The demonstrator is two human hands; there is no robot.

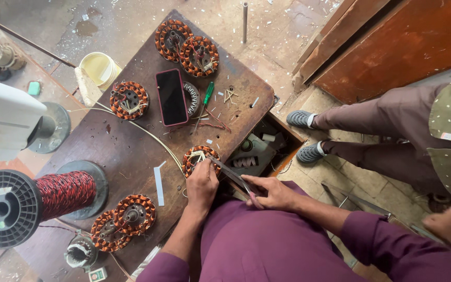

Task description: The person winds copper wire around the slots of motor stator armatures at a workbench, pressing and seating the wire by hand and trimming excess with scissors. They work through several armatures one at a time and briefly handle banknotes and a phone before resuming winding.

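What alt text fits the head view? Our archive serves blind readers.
A person's left hand steadies a copper-wound stator on a brown workbench while the right hand works scissors at it. More stators, a phone and a wire spool lie around.

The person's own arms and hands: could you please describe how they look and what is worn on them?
Both arms wear loose purple sleeves pushed back toward the elbows, leaving the forearms bare. The left hand and right hand are bare, with no gloves. No rings or watch are visible.
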